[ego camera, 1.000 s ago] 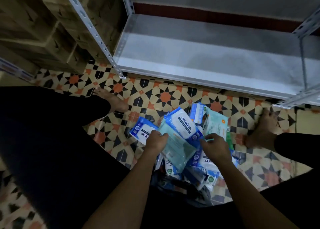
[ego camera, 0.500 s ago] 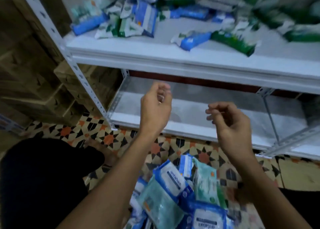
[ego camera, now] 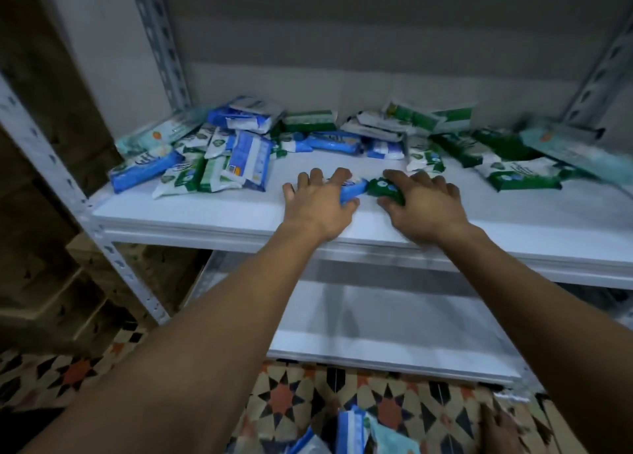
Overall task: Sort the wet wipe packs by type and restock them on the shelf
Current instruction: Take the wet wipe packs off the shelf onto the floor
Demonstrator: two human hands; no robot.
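Two packs lay end to end near the shelf's (ego camera: 212, 213) front edge: a blue pack (ego camera: 352, 189) under the left hand (ego camera: 317, 201), whose fingers curled round it, and a green pack (ego camera: 385, 189) gripped likewise by the right hand (ego camera: 424, 206). Farther back, mixed packs (ego camera: 246, 158) lay jumbled along the shelf. Below, more packs (ego camera: 349, 429) sat on the tiled floor (ego camera: 394, 402).

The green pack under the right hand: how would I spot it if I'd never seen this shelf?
Start at the white upper shelf of the metal rack and go to the bare front strip. There the right hand grips a green pack, end to end with the blue pack under the left hand. It lies apart from the heap of packs behind.
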